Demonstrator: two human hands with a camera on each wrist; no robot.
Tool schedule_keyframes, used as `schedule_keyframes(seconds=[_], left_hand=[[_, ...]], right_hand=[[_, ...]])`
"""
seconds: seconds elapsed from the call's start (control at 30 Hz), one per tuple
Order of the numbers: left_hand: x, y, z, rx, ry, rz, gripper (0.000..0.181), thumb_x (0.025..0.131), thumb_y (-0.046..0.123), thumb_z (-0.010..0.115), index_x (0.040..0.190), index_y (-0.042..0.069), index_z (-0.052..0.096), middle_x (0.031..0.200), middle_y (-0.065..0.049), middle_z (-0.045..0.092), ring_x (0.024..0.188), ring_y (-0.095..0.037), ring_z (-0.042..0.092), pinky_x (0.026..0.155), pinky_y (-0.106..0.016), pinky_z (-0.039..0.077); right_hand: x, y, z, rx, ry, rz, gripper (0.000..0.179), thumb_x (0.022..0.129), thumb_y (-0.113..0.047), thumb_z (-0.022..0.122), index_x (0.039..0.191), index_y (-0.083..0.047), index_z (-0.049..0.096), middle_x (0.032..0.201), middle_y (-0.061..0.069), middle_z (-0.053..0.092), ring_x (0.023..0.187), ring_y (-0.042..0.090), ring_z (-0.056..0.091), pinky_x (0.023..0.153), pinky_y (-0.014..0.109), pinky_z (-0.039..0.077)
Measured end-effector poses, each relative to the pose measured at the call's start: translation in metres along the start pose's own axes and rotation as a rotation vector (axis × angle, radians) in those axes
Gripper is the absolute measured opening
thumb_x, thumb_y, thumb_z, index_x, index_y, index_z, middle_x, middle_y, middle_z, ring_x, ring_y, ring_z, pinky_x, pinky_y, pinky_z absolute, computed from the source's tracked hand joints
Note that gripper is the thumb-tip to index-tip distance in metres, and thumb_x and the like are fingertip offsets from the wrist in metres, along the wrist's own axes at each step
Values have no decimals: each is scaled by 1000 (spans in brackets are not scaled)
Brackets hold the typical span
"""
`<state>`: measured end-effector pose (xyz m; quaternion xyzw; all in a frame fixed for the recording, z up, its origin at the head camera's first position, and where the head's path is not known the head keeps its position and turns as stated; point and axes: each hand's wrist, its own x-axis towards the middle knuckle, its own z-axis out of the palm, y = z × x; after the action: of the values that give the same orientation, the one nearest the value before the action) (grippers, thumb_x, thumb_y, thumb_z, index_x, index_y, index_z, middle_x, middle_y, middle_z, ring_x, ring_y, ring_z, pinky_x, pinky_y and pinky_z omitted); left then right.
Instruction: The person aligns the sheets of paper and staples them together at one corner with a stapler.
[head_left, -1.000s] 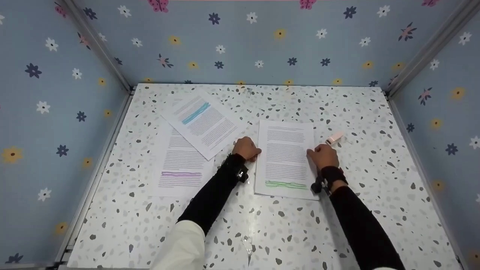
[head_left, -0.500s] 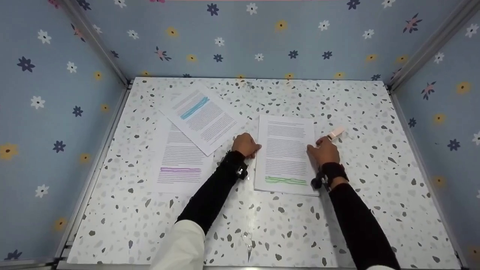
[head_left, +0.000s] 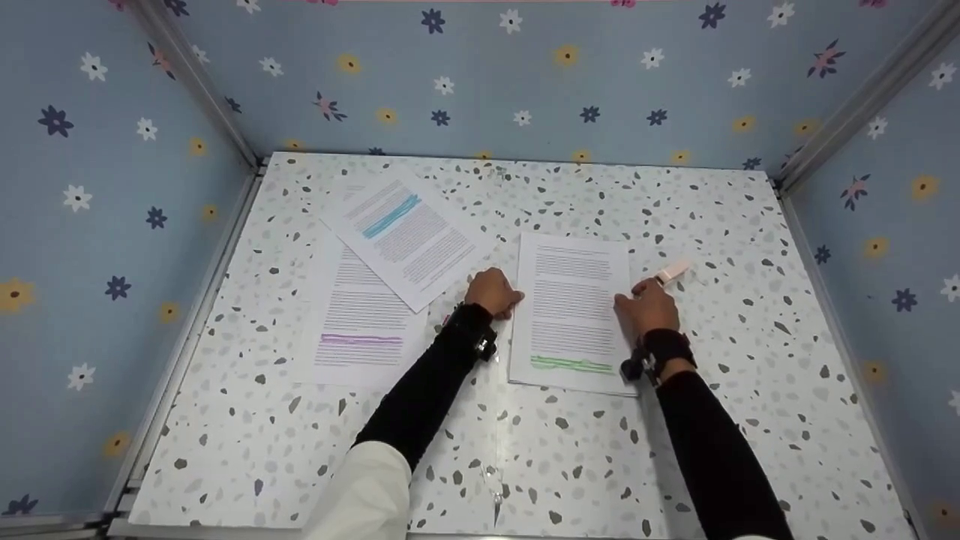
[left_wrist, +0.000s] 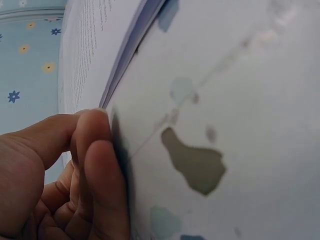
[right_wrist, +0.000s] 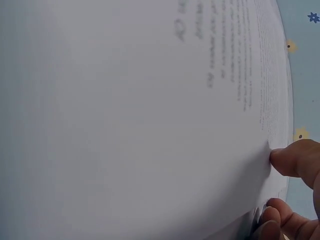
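A neat stack of printed sheets [head_left: 574, 307] lies right of the table's middle, its top page marked with green highlighter near the bottom. At its left edge, my left hand [head_left: 493, 294] pinches the paper; in the left wrist view the thumb and forefinger meet at the stack's corner edge, the other fingers curled against the table. My right hand [head_left: 649, 309] pinches the opposite edge. The right wrist view shows the right thumb [right_wrist: 295, 159] on the top page and curled fingers at the side of the sheets.
To the left lie a tilted page [head_left: 431, 259] with blue highlighting and, partly beneath it, a page [head_left: 360, 319] with purple highlighting. A small pale pink oblong object [head_left: 675, 271] lies just beyond the right hand. Flower-patterned panels [head_left: 480, 82] enclose the speckled table [head_left: 570, 480].
The head view has shifted slightly. Both hands keep their places at the two edges of the stack of printed sheets.
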<state>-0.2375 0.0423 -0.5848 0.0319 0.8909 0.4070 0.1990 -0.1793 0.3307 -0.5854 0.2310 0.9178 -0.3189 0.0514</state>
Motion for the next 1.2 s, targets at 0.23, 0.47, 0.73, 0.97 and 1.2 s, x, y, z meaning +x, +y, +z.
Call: schedule_keyframes(seconds=[0.23,0.47,0.73,0.97,1.2], left_hand=[[-3,3,2,28,-4,-13,25,92,16,77,71,2,73,49,-2,61,40,-11,57,42,-22,43],[-3,6,3,48,10,-18,28,93,17,76,69,3,72,50,-2,62,40,-12,58,42,-22,44],[0,11,2,117,63,-10,31,94,20,74,67,4,72,49,-2,62,41,-12,58,46,-25,44],[0,5,-13,-149,55,-85,35,104,20,59,82,-2,74,65,-6,67,53,-15,65,48,-23,49],[-8,8,-33,-461,-4,-153,48,110,29,46,109,-13,68,88,-16,67,61,-17,60,67,-31,56]], right_hand=[[-6,1,-2,14,3,38,42,93,-36,69,119,-4,60,113,20,66,92,34,60,80,44,46],[-5,-1,-5,8,7,36,41,92,-36,68,118,-4,60,112,20,66,91,33,59,79,43,45],[-2,-7,-10,-17,-62,-11,40,97,-32,62,120,-1,55,115,20,62,93,33,57,82,43,46],[3,-11,-15,-22,-87,-22,36,102,-30,53,113,3,63,107,19,64,89,30,60,76,40,49],[8,-2,-28,69,-94,10,36,101,-20,43,85,1,68,63,3,62,55,16,57,53,28,45]])
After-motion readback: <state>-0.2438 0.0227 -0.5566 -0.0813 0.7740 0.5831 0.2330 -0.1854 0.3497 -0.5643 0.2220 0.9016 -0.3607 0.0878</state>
